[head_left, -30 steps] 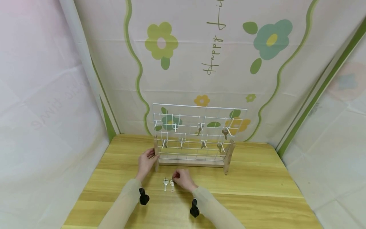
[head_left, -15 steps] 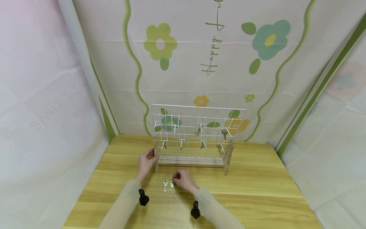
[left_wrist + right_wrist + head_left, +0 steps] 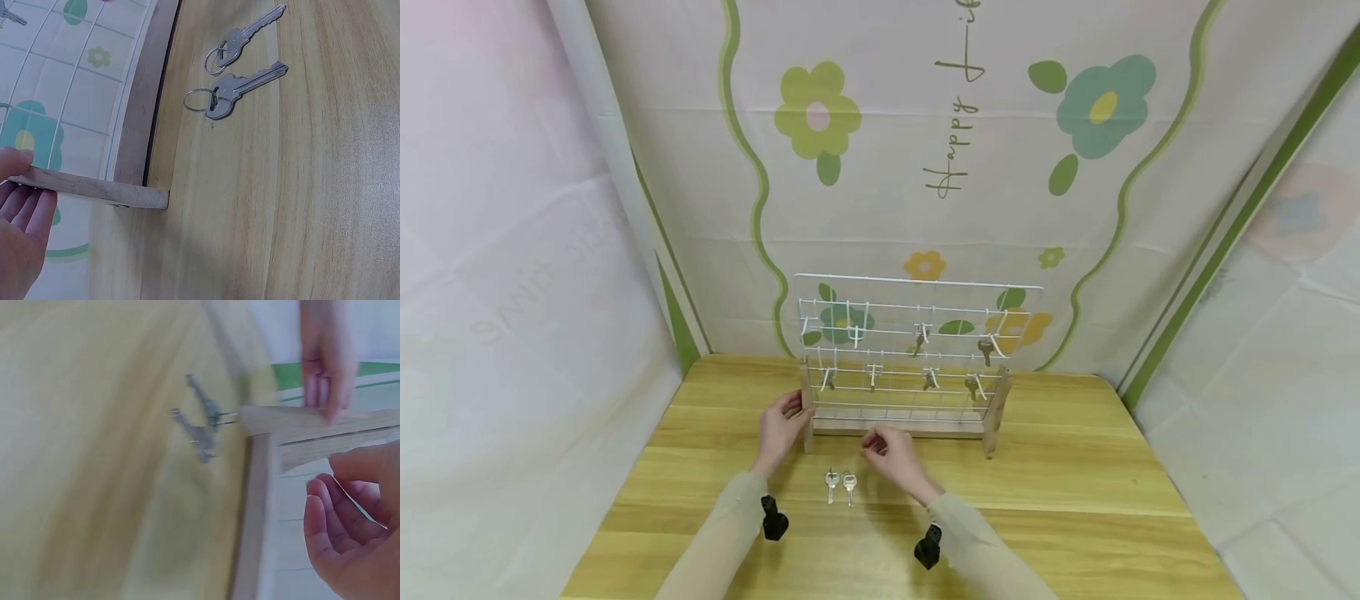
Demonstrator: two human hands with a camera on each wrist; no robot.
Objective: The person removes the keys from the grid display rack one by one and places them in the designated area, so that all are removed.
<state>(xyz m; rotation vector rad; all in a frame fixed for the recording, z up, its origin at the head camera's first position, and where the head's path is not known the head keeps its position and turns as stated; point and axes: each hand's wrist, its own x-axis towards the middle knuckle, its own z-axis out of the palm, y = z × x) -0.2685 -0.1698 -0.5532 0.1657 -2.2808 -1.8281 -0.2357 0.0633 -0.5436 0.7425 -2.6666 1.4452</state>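
My left hand (image 3: 780, 431) grips the left wooden end post (image 3: 94, 189) of a white wire rack, thumb on one side and fingers on the other. Two silver keys, the left key (image 3: 831, 482) and the right key (image 3: 850, 482), lie side by side on the table before the rack, each with a small ring. My right hand (image 3: 897, 460) is raised just in front of the rack's base, beyond and to the right of the keys. Its fingers are loosely curled, with a gap between thumb and forefinger (image 3: 317, 519); nothing shows between them.
White hooks stick out of the wire rack (image 3: 917, 283) in two rows. Several keys hang there, including a dark key (image 3: 987, 350) at upper right; the upper left hooks (image 3: 855, 335) show none. Fabric walls enclose the wooden table (image 3: 1075, 483).
My right hand has left the right key's ring and moved up and right towards the rack. Both keys stay on the table. The left hand keeps its grip on the post.
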